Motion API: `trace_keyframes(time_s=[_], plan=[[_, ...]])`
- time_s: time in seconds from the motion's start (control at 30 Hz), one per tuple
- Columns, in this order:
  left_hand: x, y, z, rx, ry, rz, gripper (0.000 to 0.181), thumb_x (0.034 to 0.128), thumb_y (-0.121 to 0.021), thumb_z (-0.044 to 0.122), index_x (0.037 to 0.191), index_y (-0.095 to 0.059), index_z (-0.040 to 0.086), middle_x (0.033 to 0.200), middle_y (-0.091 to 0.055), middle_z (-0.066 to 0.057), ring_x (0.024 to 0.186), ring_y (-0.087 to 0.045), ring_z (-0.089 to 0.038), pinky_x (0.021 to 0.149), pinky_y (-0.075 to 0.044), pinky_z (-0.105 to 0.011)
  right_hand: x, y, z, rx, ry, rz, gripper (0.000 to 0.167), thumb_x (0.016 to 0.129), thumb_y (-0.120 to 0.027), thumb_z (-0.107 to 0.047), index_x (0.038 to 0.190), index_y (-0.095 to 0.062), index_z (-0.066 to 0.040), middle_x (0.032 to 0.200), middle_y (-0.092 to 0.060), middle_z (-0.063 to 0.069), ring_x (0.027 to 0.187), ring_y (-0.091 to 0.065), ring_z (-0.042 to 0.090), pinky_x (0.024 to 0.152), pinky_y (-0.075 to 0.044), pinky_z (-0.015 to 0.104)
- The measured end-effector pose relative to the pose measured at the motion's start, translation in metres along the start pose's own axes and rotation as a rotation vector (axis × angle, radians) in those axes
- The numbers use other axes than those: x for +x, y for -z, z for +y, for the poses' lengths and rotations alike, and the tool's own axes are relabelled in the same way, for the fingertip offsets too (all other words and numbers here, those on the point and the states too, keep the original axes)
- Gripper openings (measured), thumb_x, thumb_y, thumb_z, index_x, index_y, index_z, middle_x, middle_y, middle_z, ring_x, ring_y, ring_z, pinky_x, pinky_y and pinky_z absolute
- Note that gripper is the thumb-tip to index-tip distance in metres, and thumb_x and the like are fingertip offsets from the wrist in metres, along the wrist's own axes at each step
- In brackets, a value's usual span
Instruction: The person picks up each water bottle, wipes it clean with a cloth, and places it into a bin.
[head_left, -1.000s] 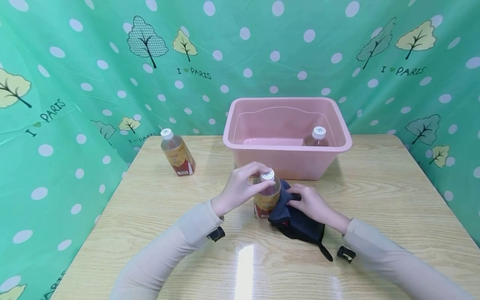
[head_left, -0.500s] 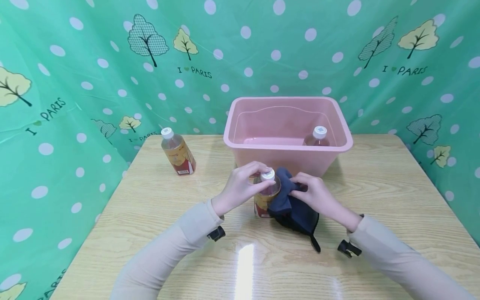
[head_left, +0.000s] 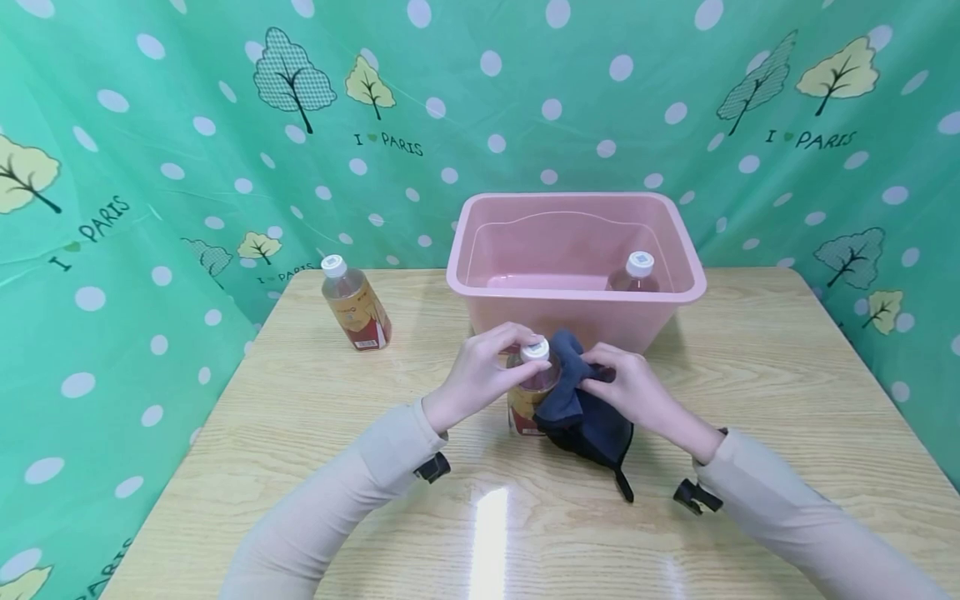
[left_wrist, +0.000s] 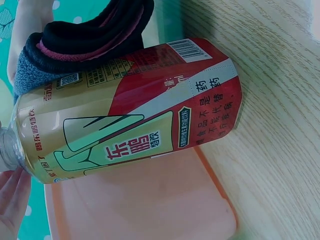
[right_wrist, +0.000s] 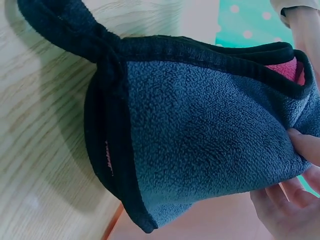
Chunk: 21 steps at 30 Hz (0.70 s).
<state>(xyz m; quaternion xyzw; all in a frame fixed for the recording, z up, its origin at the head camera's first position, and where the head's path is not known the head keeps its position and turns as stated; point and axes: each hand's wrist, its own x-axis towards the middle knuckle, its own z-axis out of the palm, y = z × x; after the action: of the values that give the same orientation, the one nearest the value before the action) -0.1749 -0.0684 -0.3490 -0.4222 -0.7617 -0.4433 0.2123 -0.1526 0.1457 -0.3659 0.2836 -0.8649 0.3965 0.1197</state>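
Note:
My left hand (head_left: 483, 371) pinches the white cap of a drink bottle (head_left: 525, 408), which stands upright on the table. Its gold and red label faces the left wrist view, where the bottle (left_wrist: 135, 115) fills the middle. In my right hand (head_left: 630, 387), thumb and fingers grip a folded dark blue-grey cloth (head_left: 592, 421) with black edging. The cloth touches the bottle's right side, and its hanging loop points toward the front. A pink underside shows in the folds of the cloth (right_wrist: 210, 125) in the right wrist view.
A pink bin (head_left: 577, 321) stands just behind the hands, with a second white-capped bottle (head_left: 636, 279) inside at the right. A third bottle (head_left: 356, 308) stands at the back left of the wooden table (head_left: 375, 467). A green patterned curtain (head_left: 480, 100) hangs behind.
My right hand has moved up and slightly left along with the cloth, bunching it higher against the bottle. The loop has shifted left. My left hand and the bottle have stayed put.

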Motion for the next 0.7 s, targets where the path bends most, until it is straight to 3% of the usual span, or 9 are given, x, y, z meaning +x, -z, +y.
trace_keyframes(time_s=[0.43,0.7], plan=[[0.0,0.0,0.0,0.007,0.001,-0.001,0.023,0.0704,-0.074,0.007,0.088,-0.06,0.0,0.088,-0.061,-0.008,0.082,-0.059,-0.013,0.073,-0.049,-0.013,-0.005,-0.011,0.01,-0.01,-0.078,-0.074,0.016,0.072,-0.067,0.006,0.088,-0.065,0.001,0.081,-0.06,0.004,0.075,-0.055,0.016,0.064,-0.05,0.032],[-0.001,0.0,0.0,0.001,0.007,-0.005,0.023,0.0705,-0.073,0.007,0.088,-0.06,0.0,0.088,-0.061,-0.009,0.082,-0.059,-0.013,0.072,-0.049,-0.013,-0.008,-0.018,0.018,-0.025,-0.073,-0.088,0.016,0.071,-0.067,0.007,0.086,-0.065,0.0,0.081,-0.061,0.004,0.076,-0.056,0.016,0.066,-0.049,0.031]])
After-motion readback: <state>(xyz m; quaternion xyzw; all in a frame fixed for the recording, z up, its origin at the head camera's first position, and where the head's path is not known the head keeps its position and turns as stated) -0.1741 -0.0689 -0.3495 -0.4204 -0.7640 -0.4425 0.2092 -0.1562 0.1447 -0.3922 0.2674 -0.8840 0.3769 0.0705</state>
